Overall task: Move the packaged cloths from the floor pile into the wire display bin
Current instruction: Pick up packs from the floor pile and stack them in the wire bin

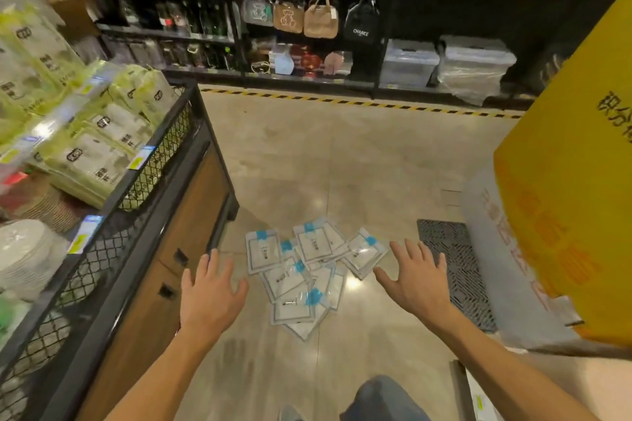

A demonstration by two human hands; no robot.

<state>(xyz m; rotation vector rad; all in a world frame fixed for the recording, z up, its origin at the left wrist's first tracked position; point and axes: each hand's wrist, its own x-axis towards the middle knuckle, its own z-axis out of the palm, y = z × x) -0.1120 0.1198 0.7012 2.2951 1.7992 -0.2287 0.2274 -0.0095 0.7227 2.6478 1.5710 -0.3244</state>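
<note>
Two empty hands, left hand (209,294) and right hand (415,278), spread wide above the packaged cloths (304,270)

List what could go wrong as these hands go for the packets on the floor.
1. The packaged cloths lie overlapped in glossy wrappers, so a two-handed scoop by the open left hand and right hand may let some slide out.
2. The wire display bin already holds green-and-white packs near its rim, so added packets might spill over.
3. The floor grate beside the pile could snag a stray packet.
</note>
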